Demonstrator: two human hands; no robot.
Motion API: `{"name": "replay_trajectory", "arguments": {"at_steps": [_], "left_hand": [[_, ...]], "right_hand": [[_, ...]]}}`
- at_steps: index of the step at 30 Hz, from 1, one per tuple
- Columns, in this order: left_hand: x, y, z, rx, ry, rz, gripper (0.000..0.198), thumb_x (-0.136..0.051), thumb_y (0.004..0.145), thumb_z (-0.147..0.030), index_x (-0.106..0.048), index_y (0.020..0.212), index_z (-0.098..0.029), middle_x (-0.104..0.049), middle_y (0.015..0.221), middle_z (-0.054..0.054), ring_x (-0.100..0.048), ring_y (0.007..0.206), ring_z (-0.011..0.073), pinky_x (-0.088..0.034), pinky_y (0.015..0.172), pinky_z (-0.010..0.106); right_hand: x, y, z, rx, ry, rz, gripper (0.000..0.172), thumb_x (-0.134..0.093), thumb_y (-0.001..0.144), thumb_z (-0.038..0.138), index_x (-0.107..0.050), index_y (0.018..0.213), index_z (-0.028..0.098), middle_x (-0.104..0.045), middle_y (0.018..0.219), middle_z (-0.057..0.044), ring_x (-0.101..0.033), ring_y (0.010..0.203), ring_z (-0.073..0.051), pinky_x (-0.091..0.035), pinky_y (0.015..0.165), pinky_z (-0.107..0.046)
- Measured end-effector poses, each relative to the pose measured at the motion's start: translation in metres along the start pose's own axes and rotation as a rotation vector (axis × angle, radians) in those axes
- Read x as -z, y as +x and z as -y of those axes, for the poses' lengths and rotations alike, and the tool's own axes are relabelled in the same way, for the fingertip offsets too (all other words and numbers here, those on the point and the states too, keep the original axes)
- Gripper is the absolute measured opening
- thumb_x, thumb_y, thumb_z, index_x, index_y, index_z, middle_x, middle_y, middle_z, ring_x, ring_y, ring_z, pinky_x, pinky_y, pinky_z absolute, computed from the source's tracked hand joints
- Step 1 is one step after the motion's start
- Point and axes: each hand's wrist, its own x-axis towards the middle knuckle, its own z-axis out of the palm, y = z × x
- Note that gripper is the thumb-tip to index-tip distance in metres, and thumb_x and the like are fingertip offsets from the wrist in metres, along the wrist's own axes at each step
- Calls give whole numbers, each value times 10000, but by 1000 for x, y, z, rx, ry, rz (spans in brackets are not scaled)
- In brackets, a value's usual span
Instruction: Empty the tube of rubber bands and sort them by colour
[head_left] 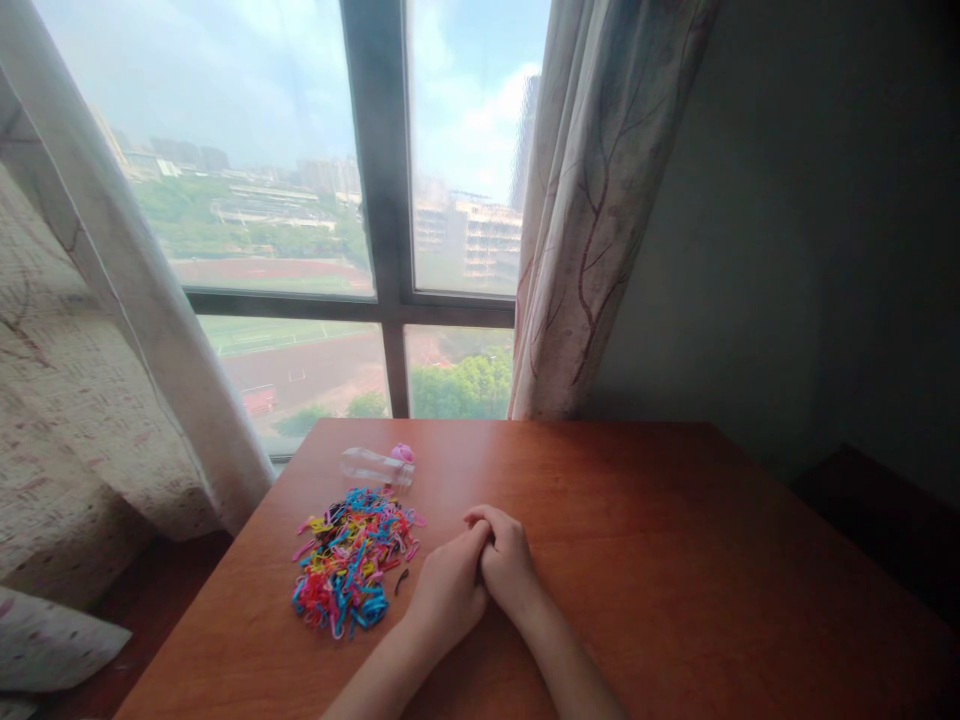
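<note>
My left hand [451,580] and my right hand [511,562] are clasped together on the brown wooden table. Their fingers are closed around each other, and no object shows between them; the inner fingers are partly hidden. Just left of my left hand lies a loose heap of small colourful loops [356,560] that look like hair elastics, in blue, red, pink, yellow and black. One dark loop [402,580] lies apart, between the heap and my left hand. Behind the heap, a clear bottle [371,466] is on its side, with a pink cap [403,453] beside its mouth end.
The wooden table [637,540] stretches to the right and back to a window with a dark frame [382,200]. A patterned curtain [592,200] hangs right of the window, and another curtain [82,350] hangs beside the table's left edge. A dark wall is on the right.
</note>
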Motion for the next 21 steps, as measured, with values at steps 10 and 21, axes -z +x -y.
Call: {"name": "replay_trajectory", "arguments": {"at_steps": [10,21], "left_hand": [[-3,1,4,-8,5,-3,415,-515,665,-52,-507,1041,-229,-704,1019,67,-682,956,268,-450,713,281],[-3,0,4,15,23,6,443,-522,669,-52,-519,1069,-243,-705,1029,55,-679,964,262,-457,733,277]], "right_hand": [[0,0,-1,4,-2,2,347,-444,679,120,-727,872,175,-742,858,-68,-668,833,-218,-509,772,-297],[0,0,1,-4,-17,-3,353,-444,674,110,-730,869,173,-746,862,-70,-674,835,-217,-509,775,-293]]}}
